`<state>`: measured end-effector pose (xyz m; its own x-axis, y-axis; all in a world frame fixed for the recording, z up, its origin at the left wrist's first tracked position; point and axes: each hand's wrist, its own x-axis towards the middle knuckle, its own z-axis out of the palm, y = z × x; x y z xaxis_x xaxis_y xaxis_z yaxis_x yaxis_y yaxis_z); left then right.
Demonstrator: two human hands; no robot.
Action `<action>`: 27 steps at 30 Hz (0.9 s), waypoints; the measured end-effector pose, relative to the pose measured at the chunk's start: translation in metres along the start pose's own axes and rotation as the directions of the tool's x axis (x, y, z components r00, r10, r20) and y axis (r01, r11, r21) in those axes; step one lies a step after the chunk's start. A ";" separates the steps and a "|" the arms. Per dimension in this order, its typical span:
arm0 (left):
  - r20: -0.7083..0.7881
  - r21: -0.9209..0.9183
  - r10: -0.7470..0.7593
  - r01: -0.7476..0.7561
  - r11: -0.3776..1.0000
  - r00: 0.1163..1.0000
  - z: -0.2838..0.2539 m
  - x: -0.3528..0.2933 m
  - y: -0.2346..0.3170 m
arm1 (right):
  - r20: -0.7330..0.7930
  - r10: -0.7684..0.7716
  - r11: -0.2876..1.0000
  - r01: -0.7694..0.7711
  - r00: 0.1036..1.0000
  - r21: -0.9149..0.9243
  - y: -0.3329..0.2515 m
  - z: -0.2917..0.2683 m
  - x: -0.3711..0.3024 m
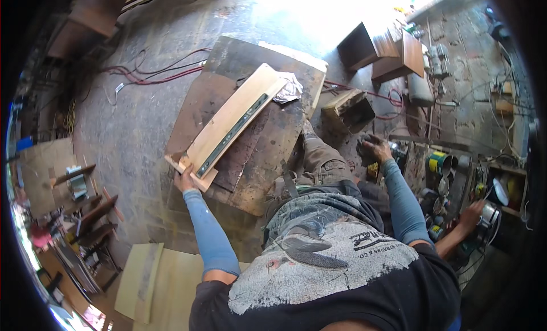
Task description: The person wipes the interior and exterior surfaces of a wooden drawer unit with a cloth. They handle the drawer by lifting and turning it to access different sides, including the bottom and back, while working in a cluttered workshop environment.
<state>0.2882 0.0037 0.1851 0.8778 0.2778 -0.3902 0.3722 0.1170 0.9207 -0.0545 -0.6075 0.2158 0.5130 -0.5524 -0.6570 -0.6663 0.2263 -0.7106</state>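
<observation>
A long pale wooden drawer piece [228, 123] with a dark metal drawer slide [232, 136] along its side lies slantwise on a stained board [268, 154]. My left hand [185, 177] grips its near left end, the fingers curled over the wood. A crumpled whitish cloth or paper [289, 87] touches its far end. Out to the right, my right hand [375, 149] is held with fingers apart beside several paint cans; its fingertips look dark and stained. I see nothing in it, though the shade there hides some detail.
Another person's hand [472, 216] is at a can on the right. A yellow-labelled can [440, 163] stands nearby. Dark red hoses [128, 75] run over the floor. A dirty open box [348, 110] and brown wooden cabinets [399, 57] stand beyond; pale panels [171, 279] lie at lower left.
</observation>
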 end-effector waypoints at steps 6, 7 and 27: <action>-0.142 0.348 -0.049 0.096 0.933 0.989 -0.024 0.032 -0.037 | 0.076 -0.150 0.974 0.161 0.986 -0.162 -0.025 0.010 0.092; -0.164 0.400 -0.025 0.090 0.912 0.986 -0.048 0.052 -0.039 | 0.033 -0.005 0.998 0.007 0.999 -0.058 -0.057 0.045 0.107; -0.594 0.656 0.137 0.379 0.652 0.793 -0.056 0.041 -0.040 | 0.564 -0.649 0.756 0.516 0.510 0.404 -0.153 0.377 0.269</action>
<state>0.2922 0.0636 0.1327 0.5676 0.8028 -0.1828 0.7736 -0.4439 0.4522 0.3891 -0.4886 0.0532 0.9996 0.0233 -0.0159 -0.0205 0.2099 -0.9775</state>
